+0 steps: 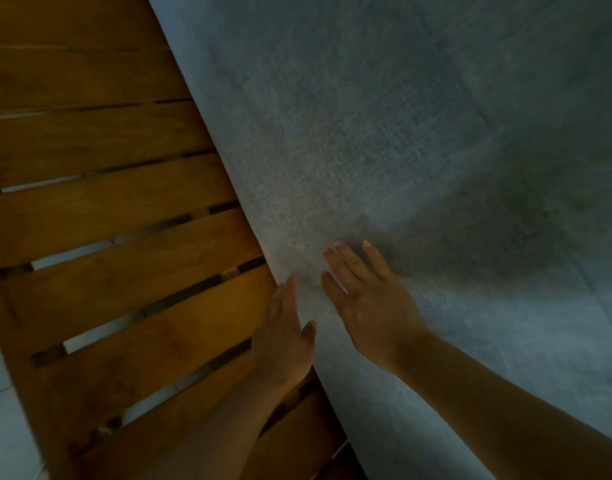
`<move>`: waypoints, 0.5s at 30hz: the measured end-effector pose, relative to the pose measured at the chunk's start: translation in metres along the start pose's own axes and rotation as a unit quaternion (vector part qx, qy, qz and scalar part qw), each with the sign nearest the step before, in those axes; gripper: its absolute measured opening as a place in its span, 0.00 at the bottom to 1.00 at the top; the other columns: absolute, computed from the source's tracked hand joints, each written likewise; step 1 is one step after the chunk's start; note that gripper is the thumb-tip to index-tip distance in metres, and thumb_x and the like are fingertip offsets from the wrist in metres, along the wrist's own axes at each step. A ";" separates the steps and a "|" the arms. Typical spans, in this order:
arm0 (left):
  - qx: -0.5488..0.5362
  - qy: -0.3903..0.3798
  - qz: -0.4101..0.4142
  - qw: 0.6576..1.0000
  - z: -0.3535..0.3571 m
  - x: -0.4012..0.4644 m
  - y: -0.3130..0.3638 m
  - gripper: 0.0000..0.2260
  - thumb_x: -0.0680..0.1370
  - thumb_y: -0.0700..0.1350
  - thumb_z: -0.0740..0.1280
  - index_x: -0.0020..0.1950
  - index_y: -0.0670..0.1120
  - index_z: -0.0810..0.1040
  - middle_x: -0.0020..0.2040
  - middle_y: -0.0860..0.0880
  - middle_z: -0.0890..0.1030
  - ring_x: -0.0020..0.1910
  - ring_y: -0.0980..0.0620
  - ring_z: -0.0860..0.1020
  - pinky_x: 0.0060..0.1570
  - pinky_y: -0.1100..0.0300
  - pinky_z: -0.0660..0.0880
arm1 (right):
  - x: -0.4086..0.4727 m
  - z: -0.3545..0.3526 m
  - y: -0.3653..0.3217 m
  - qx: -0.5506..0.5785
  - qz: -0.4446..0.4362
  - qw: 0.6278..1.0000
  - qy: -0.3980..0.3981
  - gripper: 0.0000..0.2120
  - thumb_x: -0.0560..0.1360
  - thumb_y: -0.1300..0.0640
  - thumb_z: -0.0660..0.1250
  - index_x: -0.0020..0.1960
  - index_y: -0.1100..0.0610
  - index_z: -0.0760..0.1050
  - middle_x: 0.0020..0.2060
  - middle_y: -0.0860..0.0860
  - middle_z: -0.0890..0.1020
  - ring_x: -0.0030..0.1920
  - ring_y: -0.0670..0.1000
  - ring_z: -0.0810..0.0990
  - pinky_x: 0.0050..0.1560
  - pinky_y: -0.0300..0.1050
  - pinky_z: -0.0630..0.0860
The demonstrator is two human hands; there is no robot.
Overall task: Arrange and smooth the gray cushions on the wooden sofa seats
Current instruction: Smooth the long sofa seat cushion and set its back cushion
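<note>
Two flat hands at the cushion's edge

Two hands work the near edge of the gray cushion (384, 140), which fills the right and upper part of the view and lies over the wooden sofa seat (117, 209). The slats of that seat show bare on the left, with a pale floor (0, 375) visible through the gaps and beyond the frame.

The right hand (366, 306) lies palm down on the fabric, fingers straight and slightly spread, grasping nothing. The left hand (285, 337) sits just beside it at the cushion's border, where fabric meets wood; its fingers are extended along that edge and nothing is held. Whether its fingertips press the side of the cushion or only rest against it cannot be told, as the picture is dim and soft there.

The step in hand appears to be smoothing and squaring this edge. To do it well, the right palm should sweep outward with even, light pressure so that slack moves toward the border instead of bunching under the hand. The left hand can steady the side as a stop, keeping the cushion from sliding across the slats. Long strokes probably serve better than short pats, and the edge should end parallel to the slats.
</note>
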State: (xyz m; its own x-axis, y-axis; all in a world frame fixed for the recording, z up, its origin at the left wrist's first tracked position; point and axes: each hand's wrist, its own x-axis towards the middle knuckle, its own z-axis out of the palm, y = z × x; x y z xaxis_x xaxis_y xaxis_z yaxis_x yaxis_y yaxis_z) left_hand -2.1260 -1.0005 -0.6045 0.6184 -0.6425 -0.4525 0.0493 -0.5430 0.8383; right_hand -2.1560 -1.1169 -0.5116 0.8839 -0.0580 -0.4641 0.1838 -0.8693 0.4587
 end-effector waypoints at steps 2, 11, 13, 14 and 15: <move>-0.001 0.006 -0.008 1.000 0.010 -0.011 0.000 0.33 0.81 0.47 0.61 0.78 0.51 0.42 0.79 0.50 0.51 0.76 0.50 0.53 0.73 0.50 0.59 | -0.027 -0.003 0.001 -0.010 -0.016 1.000 -0.020 0.27 0.80 0.54 0.49 0.77 0.61 0.52 0.77 0.62 0.45 0.77 0.61 0.42 0.71 0.60 0.31; 0.012 0.035 -0.022 0.999 0.060 -0.099 -0.002 0.31 0.82 0.48 0.58 0.78 0.52 0.40 0.79 0.52 0.48 0.76 0.51 0.52 0.71 0.57 0.56 | -0.136 0.003 -0.016 -0.026 -0.014 0.999 -0.034 0.27 0.80 0.55 0.48 0.77 0.62 0.49 0.76 0.63 0.42 0.76 0.62 0.39 0.67 0.61 0.29; 0.007 0.037 -0.014 0.999 0.064 -0.107 -0.007 0.31 0.82 0.48 0.57 0.78 0.52 0.40 0.79 0.53 0.47 0.76 0.52 0.53 0.70 0.57 0.58 | -0.137 0.008 -0.023 -0.012 -0.013 0.999 -0.030 0.27 0.76 0.55 0.54 0.73 0.64 0.63 0.75 0.66 0.55 0.75 0.64 0.51 0.73 0.63 0.37; 0.005 0.040 -0.012 0.999 0.065 -0.109 -0.012 0.32 0.82 0.48 0.57 0.78 0.52 0.39 0.79 0.53 0.47 0.76 0.52 0.53 0.71 0.57 0.57 | -0.136 0.010 -0.027 0.009 0.002 0.999 -0.042 0.26 0.72 0.55 0.58 0.67 0.64 0.72 0.71 0.66 0.65 0.73 0.65 0.61 0.74 0.64 0.46; 0.003 0.041 -0.011 0.999 0.066 -0.108 -0.018 0.32 0.82 0.48 0.57 0.78 0.52 0.39 0.79 0.53 0.47 0.77 0.53 0.52 0.71 0.58 0.55 | -0.132 0.014 -0.030 0.029 0.000 0.999 -0.034 0.24 0.68 0.55 0.60 0.61 0.63 0.78 0.67 0.65 0.71 0.70 0.63 0.68 0.72 0.64 0.54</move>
State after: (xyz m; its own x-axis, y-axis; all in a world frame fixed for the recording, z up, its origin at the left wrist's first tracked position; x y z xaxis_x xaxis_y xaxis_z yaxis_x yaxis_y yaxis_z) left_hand -2.2459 -0.9570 -0.5906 0.6799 -0.5834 -0.4442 0.0596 -0.5598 0.8265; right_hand -2.2844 -1.0899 -0.4746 0.8525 -0.0885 -0.5152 0.1576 -0.8962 0.4147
